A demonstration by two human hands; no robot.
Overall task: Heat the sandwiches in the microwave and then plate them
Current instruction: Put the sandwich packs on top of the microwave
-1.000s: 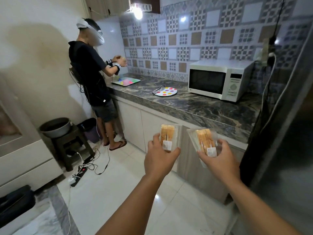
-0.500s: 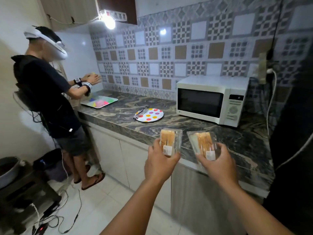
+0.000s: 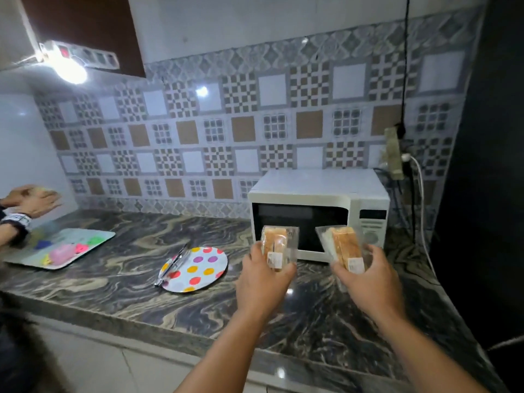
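My left hand grips a sandwich in clear plastic wrap, held upright above the counter. A second wrapped sandwich is gripped by my right hand, tilted a little to the left. Both are in front of the white microwave, whose dark door is closed. Left of my hands a polka-dot plate lies on the dark marbled counter, with metal tongs resting across its left edge.
Another person's hands work at the far left above a tray of coloured shapes. A power strip with cables hangs right of the microwave. A dark tall surface borders the right side.
I have come up to the counter, so the microwave and plate loom larger. Both sandwiches now hang over the counter, in front of the microwave door. The other person has slid almost out of view leftward.
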